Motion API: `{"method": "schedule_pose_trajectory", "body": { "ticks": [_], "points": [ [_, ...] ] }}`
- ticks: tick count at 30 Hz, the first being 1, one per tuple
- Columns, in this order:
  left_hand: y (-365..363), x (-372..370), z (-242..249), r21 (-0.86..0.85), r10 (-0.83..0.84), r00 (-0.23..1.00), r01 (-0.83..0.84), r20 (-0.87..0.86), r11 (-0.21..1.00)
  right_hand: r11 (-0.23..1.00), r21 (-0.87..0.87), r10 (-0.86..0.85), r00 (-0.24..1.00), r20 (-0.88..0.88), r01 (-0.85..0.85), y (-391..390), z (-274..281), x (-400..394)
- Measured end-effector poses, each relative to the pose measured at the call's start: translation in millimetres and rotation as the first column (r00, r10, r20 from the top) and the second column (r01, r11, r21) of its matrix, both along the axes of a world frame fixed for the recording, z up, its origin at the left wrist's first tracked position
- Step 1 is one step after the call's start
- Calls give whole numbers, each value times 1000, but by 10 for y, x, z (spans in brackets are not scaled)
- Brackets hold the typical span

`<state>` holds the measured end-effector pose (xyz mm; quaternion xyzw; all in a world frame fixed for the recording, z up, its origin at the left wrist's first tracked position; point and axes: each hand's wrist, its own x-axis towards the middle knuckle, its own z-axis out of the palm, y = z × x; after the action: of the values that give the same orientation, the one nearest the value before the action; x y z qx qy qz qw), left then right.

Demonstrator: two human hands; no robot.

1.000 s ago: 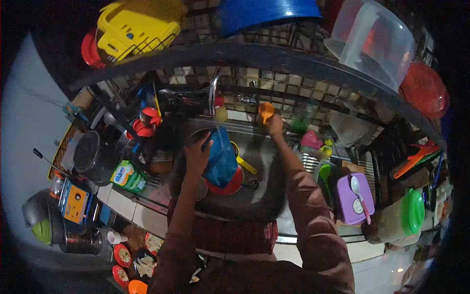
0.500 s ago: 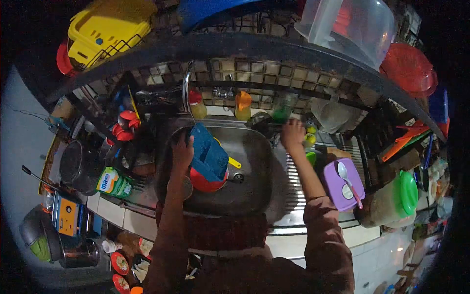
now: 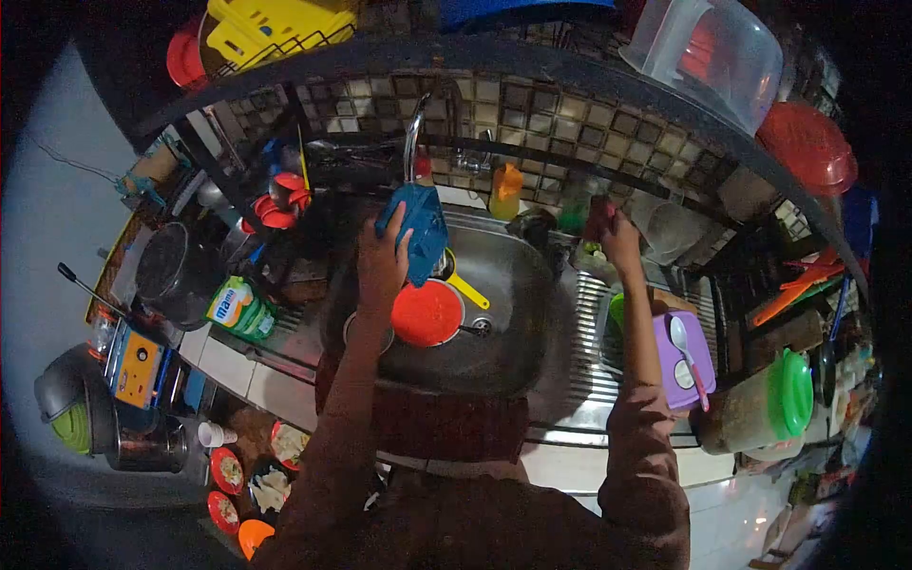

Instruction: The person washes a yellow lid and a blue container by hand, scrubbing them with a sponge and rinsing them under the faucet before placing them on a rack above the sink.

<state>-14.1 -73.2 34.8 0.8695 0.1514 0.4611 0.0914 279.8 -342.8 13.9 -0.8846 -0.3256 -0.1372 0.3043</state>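
My left hand is closed around the edge of a blue plastic container, held tilted below the curved faucet. Beneath it in the metal sink lie a red bowl and something with a yellow handle. My right hand is raised over the drainboard at the right, its fingers closed on a small dark red thing whose kind I cannot make out. Near that hand stands a greenish glass.
A purple lid with a spoon on it lies on the right drainboard. Beside it stands a tub with a green lid. A green detergent pouch stands left of the sink. A dark shelf runs overhead.
The blue container has been lifted up and off the red bowl, toward the faucet. My right hand has risen with the dark red thing now showing in it. The view has shifted.
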Motion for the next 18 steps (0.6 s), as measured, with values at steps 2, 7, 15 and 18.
{"method": "schedule_pose_trajectory", "body": {
  "ticks": [2,7,15,18],
  "points": [
    [-6,-38,-30,-30,33,999,-32,33,999,963,261,83,994,-76,-60,180,127,-455],
    [-124,-109,-251,-375,171,983,-131,73,918,829,415,559,523,-643,-375,788,369,-1603],
    [-296,-340,-715,-590,241,970,-177,31,788,792,388,589,759,-279,-472,2270,-445,-2346],
    [-54,-573,-764,-440,256,967,-220,22,871,639,361,769,574,-279,-679,2277,-525,-2451]
  ]
}}
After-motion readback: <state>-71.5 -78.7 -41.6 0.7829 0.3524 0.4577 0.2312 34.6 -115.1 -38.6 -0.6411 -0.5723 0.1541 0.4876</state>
